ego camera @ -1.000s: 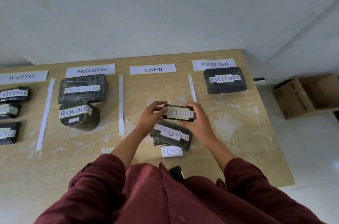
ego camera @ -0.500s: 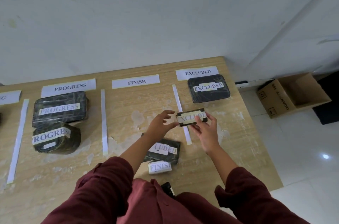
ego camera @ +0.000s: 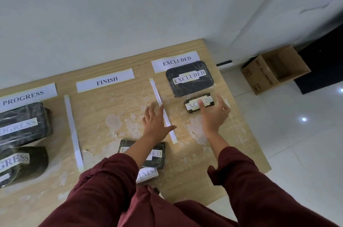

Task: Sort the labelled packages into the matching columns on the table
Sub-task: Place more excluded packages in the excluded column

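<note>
The small EXCLUDED package (ego camera: 199, 103) lay in the excluded column, at six o'clock of the large one (ego camera: 190, 78). My right hand (ego camera: 215, 115) and left hand (ego camera: 155, 122) were open, empty. Another EXCLUDED package (ego camera: 157, 154) and a FINISH one (ego camera: 148, 173) remained unsorted.

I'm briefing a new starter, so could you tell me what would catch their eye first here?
Probably both open hands, left hand and right hand, above the wooden table. The right hand is by a small EXCLUDED package, just nearer than the large EXCLUDED package under the EXCLUDED sign.
</note>
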The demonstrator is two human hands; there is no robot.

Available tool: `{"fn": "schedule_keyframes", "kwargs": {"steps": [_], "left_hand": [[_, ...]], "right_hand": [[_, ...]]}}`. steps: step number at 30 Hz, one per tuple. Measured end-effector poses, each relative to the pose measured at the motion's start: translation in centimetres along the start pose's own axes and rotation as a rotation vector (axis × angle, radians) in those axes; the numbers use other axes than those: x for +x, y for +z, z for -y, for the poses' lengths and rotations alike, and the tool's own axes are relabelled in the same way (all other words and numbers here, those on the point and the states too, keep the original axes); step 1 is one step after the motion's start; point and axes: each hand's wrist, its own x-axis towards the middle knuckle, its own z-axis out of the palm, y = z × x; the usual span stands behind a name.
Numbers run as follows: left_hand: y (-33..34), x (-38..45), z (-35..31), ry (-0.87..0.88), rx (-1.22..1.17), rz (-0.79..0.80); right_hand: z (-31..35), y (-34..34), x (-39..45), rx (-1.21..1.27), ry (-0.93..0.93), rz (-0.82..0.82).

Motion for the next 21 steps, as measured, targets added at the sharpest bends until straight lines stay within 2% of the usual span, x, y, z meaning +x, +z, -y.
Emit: {"fn": "schedule_keyframes", "kwargs": {"steps": [2, 4, 13, 16, 18, 21], "left_hand": [[0.1, 0.0, 0.3, 0.009, 0.013, -0.016], [-0.1, 0.0, 0.5, 0.016, 0.017, -0.021], [-3.1, -2.5, 2.5, -0.023, -0.151, -0.134], [-4.1, -4.5, 4.6, -0.025, -0.195, -0.251], [-4.4, -6.0, 6.2, -0.069, -0.233, -0.292], [-4.3, -8.2, 8.6, -0.147, -0.292, -0.335]], "right_hand": [[-0.4, 0.0, -1.3, -0.105, -0.141, 0.122], [-1.1, 0.2, -2.1, -0.167, -0.197, 0.208], [0.2, 0.2, -2.1, -0.199, -0.175, 0.165], [0.3, 0.1, -4.7, -0.145, -0.292, 0.101], [0.3, -0.1, -7.3, -0.117, -0.412, 0.192], [-0.7, -0.4, -11.4, -0.192, -0.582, 0.444]]}}
